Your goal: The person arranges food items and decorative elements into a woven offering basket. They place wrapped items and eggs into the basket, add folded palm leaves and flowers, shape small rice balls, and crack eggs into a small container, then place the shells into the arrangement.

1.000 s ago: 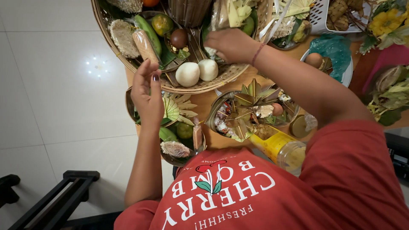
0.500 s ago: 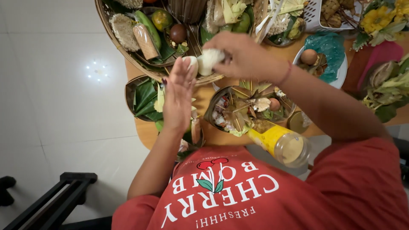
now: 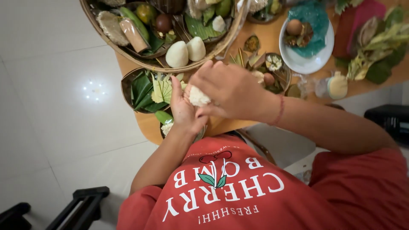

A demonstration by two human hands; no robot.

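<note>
both hands now meet: right hand [image 3: 232, 91] presses a white rice lump [image 3: 198, 96] into the cupped left hand [image 3: 184, 110], carried down from the woven tray [image 3: 128, 54] at eleven o'clock.

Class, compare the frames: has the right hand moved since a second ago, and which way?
Yes. The right hand has drawn back from the big woven basket toward the body, meeting the left hand around a white rice lump.
</note>
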